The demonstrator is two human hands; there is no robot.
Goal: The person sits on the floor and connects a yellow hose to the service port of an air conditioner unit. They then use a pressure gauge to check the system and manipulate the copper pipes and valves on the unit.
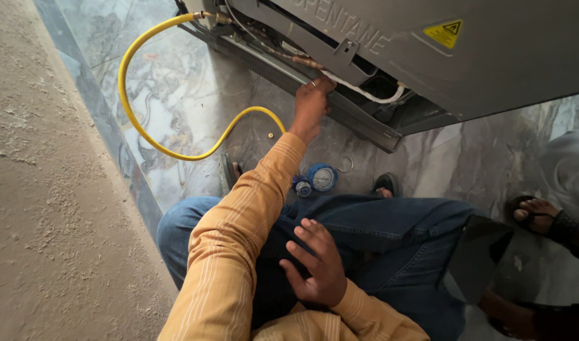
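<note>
My left hand (311,104) reaches forward into the open bottom compartment of a tilted grey appliance (491,57). Its fingers curl at the end of a white tube (365,93), where the tube meets a copper pipe (283,55) above a grey metal rail (359,120). There is a ring on one finger. My right hand (316,265) lies flat on my thigh in blue jeans (403,227), fingers apart and holding nothing. Both sleeves are orange with thin stripes.
A yellow hose (126,95) loops from a brass fitting on the appliance across the marble floor (182,88). Two blue round gauges (322,177) lie by my feet. Another person's sandalled feet (537,215) are at the right. A rough concrete ledge (43,208) runs along the left.
</note>
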